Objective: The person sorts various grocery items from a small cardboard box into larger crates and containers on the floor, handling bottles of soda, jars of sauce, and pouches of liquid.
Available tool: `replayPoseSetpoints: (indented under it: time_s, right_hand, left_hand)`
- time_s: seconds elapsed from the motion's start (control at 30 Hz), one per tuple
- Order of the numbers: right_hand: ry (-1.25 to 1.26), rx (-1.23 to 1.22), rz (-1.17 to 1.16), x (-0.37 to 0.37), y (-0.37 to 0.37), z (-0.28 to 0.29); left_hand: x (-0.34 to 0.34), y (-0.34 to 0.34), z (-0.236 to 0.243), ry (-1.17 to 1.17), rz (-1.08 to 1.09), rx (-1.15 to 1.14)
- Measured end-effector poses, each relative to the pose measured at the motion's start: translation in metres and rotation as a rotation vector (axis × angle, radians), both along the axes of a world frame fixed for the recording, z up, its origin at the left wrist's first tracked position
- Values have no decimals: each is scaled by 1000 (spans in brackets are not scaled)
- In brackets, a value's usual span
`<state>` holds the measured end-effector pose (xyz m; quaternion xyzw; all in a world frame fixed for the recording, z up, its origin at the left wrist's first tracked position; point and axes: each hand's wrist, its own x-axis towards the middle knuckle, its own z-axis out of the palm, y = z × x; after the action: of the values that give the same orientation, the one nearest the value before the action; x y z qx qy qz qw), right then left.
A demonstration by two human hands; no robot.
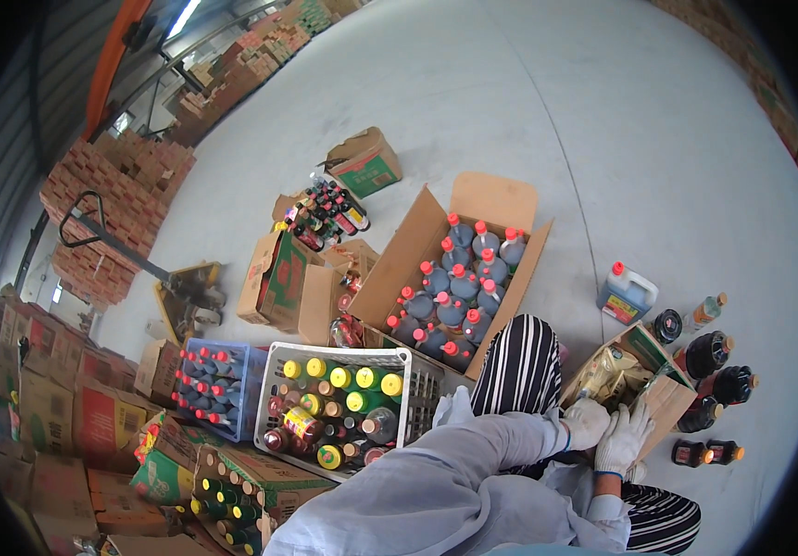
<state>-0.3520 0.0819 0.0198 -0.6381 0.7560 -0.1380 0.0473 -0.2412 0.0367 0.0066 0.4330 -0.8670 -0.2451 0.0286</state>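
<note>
Left arm (482, 454), in a pale sleeve, stretches across to the right; left hand (586, 425), white-gloved, is bent inward, fingertips unclear; right hand (623, 441), also gloved, lies just beside it, fingers reaching forward; right wrist (606, 484) shows bare below the cuff; left knee (521, 366) is raised, striped.

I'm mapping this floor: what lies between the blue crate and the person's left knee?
In the head view, a white crate filled with bottles stands between blue crate and left knee.
</note>
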Motion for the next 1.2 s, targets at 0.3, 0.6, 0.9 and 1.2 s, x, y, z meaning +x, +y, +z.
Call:
replayPoseSetpoints:
  time_s: [0.3, 0.6, 0.9, 1.2]
  right_hand:
    - [2, -12, 3, -1, 1, -5]
    - [-100, -54, -17, 5, 14, -9]
    - [-83, -99, -13, 8, 12, -3]
    - [-114, -114, -9, 9, 12, 3]
  left_hand:
    - [4, 0, 15, -11, -5, 35]
    - [5, 0, 16, 17, -13, 79]
    - [5, -4, 15, -6, -38, 111]
    - [8, -3, 9, 53, -5, 121]
